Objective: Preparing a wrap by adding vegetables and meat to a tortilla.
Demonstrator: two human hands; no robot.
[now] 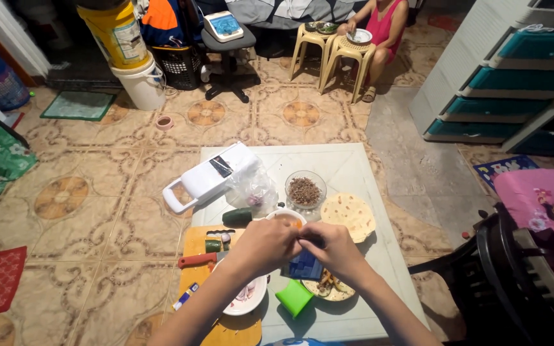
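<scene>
**Q:** Head view, looking down on a low white table (354, 166). How were the two hands placed?

**A:** Left hand (265, 245) and right hand (333, 248) met fingertip to fingertip above the table's near half. Both were narrowed to a pinch on one small item between them; it was too small to identify. A blue packet (305, 265) lay directly beneath the hands, and a white bowl (285, 216) with orange contents sat just beyond them.

**Q:** What surrounded the hands?

**A:** At left, an orange cutting board (195, 242) carried a red-handled knife (199, 259), cucumber pieces (213, 245) and a white plate (251, 298). A green holder (293, 297) stood near the table's front edge, beside a dish of food (329, 286). Farther back were a cucumber half (237, 217), a flat tortilla (348, 214), a glass bowl of brown mince (305, 190), a clear plastic bag (255, 189) and a white slicer (209, 176).

**Q:** Was anyone else visible?

**A:** Another person (379, 29) sat well apart, behind two beige stools (335, 54).
</scene>
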